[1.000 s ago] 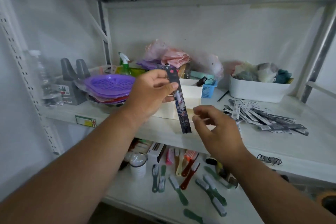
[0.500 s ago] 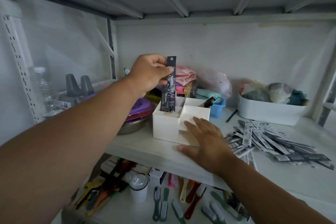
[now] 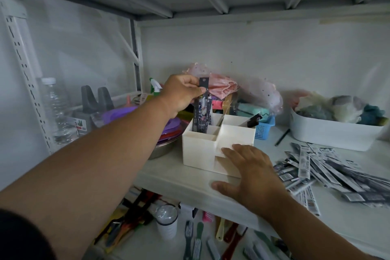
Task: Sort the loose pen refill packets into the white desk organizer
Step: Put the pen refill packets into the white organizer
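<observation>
A white metal shelving unit fills the view, and its middle shelf [image 3: 168, 177] carries the white desk organizer [image 3: 202, 150], which serves here as the landmark. Above the organizer's rear-left compartment, the left hand [image 3: 181, 95] pinches the top of a dark pen refill packet [image 3: 202, 110] between thumb and curled fingers. The packet hangs upright with its lower end already below the rim of that compartment. Holding it by the hanger end seems to let it drop in straight, without catching on the dividers.

The right hand [image 3: 251, 173] lies flat against the organizer's front, its fingers spread and straight over the low front section, holding nothing. It looks placed there to keep the light organizer from sliding while the packet goes in. A second dark packet [image 3: 252, 120] leans in the organizer's rear-right compartment.

To the right of the organizer, the pile of loose packets [image 3: 329, 169] lies scattered on the shelf, so much of the sorting is not yet done. Behind the pile stands a white bin [image 3: 333, 133] of soft items; to the organizer's left sit purple plates [image 3: 120, 114].

Compared with half a second ago, the packet sits lower in the compartment, and the left hand has come down with it. The right hand keeps the same bracing position. A second ago the packet was held out in front of the organizer, with both hands in the air.
</observation>
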